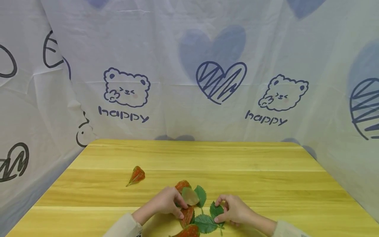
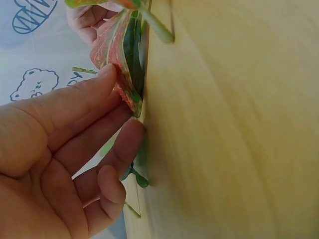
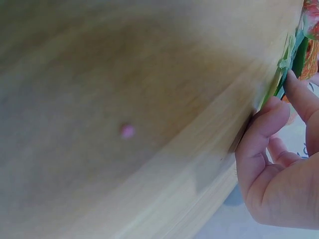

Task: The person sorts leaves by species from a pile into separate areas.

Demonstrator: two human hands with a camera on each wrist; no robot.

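Observation:
Several red and green leaves lie in a loose ring near the front of the wooden table. My left hand [image 1: 170,201] pinches a red leaf [image 1: 187,215] between thumb and fingers; in the left wrist view this leaf [image 2: 110,42] shows red with green veins, a darker green leaf [image 2: 132,52] beneath it. Across from it, my right hand [image 1: 235,210] holds a green leaf [image 1: 216,210] by its edges, low over the table. A toothed green leaf [image 1: 205,223] sits between the hands. Behind them are a pale round leaf [image 1: 190,196], another green leaf [image 1: 200,195] and a red leaf [image 1: 182,185].
One red leaf [image 1: 137,174] lies apart on the table [image 1: 266,174], toward the left. At the front edge of the view is another red leaf [image 1: 189,231]. White printed cloth [image 1: 177,108] hangs behind the table and along both sides.

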